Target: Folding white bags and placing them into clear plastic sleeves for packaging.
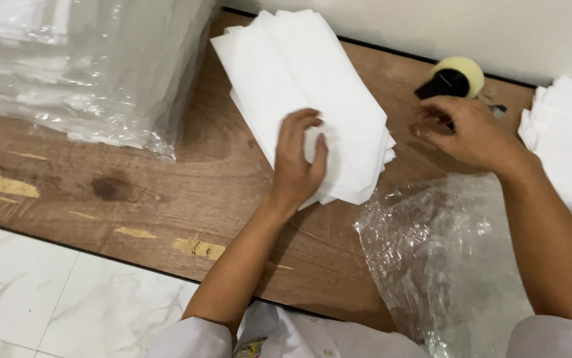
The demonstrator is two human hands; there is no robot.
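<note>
Left hand fingers clamping folded white sheet stack; right hand hovering right of stack, fingers spread; clear plastic bag lying unfilled.

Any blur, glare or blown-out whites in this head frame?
Head view: right hand is motion-blurred; left hand sharper. Paper stack is nearly blown out, its layers faint. Plastic bag and wrapped bundle show glare. Soft shadows on the board.

The left hand is pressing down palm-first, fingers curled and slightly spread. The right hand is reaching forward, fingers bent loosely, both forearms stretching out bare.
</note>
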